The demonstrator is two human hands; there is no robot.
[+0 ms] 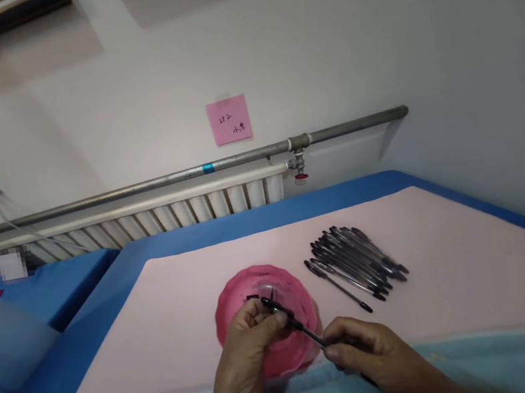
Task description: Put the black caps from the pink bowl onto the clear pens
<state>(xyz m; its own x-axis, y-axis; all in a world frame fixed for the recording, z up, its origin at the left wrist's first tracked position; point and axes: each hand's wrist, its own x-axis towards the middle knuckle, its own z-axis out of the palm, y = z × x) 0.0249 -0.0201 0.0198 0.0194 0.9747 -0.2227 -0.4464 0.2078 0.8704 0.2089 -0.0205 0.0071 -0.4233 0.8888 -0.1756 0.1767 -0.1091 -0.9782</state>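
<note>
A black-capped ballpoint pen (311,335) is held at a slant between my two hands, over the right part of a pink scalloped bowl (225,311). My left hand (251,344) pinches the pen's capped end between thumb and fingers. Around the barrel's lower part my right hand (365,348) is closed, and the pen's other end pokes out below it. Small black and clear pieces lie in the bowl, partly hidden by my left hand. To the right rests a pile of similar clear pens with black caps (355,258), one pen a little apart on its left side.
Pink paper (458,270) covers the blue table (266,217). Teal cloth (475,362) lies along the near edge. A white radiator (193,205) and a metal pipe (149,186) run along the wall behind. At the left edge, a blurred blue sleeve (1,358) of another person shows.
</note>
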